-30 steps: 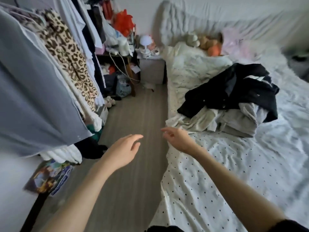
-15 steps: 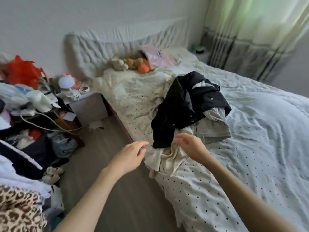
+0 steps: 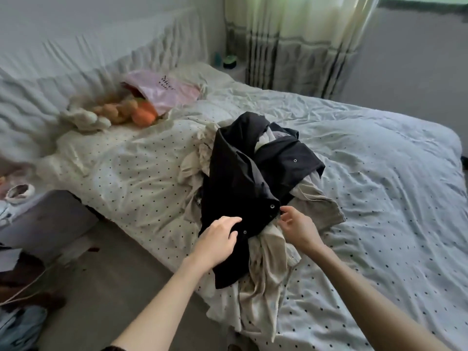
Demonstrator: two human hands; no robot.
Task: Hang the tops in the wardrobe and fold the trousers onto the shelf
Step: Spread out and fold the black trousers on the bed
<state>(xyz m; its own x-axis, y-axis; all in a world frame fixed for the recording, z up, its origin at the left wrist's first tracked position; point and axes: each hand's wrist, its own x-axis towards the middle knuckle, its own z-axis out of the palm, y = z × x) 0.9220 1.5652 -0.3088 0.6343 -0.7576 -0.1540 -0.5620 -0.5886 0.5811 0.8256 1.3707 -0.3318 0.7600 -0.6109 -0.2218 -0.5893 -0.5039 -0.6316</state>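
Black top (image 3: 243, 178) with snap buttons lies on top of a clothes pile (image 3: 278, 249) near the bed (image 3: 379, 198) edge, beige garments under it. Left hand (image 3: 217, 239) rests over its lower hem, fingers relaxed, gripping nothing. Right hand (image 3: 298, 226) just beside the snap edge, fingers loosely apart, not pinching yet. Likely both reaching to lift the top first since it's uppermost. Pink bag (image 3: 162, 92) by the headboard with plush toys (image 3: 114, 114) at its mouth.
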